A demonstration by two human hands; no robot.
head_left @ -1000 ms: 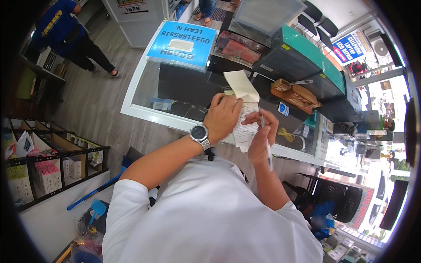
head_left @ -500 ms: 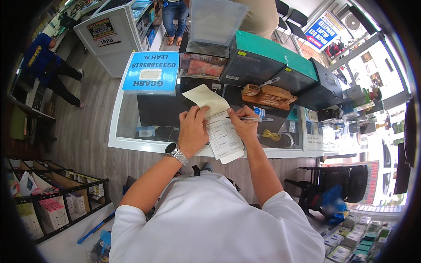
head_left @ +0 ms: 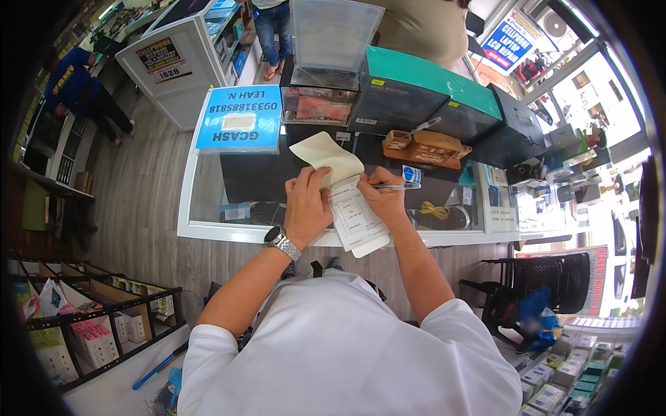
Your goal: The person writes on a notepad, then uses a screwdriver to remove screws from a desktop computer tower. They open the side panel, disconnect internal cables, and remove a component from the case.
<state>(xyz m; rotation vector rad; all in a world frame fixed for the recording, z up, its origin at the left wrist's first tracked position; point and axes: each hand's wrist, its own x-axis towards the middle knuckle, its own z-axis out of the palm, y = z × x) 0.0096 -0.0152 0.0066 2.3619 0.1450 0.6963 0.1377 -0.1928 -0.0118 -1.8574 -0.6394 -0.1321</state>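
Observation:
A pad of printed receipt forms lies on the glass counter in front of me, tilted slightly. Its cream top sheet is folded back at the far end. My left hand is closed on the pad's left side, thumb and fingers pinning it by the fold; a silver wristwatch is on that wrist. In my right hand is a clear-barrelled pen, gripped for writing, with its tip side over the upper right of the form. The fingers cover the tip itself.
Behind the pad stand a wooden pen holder, teal-topped dark boxes and a clear box with banknotes. A blue sign sits at the counter's left. People stand beyond the counter and at far left. Shelving fills the lower left.
The whole view has shifted slightly. Both hands keep their hold, with the pen staying near the top of the form. The person in blue at far left has shifted posture, an arm now lower.

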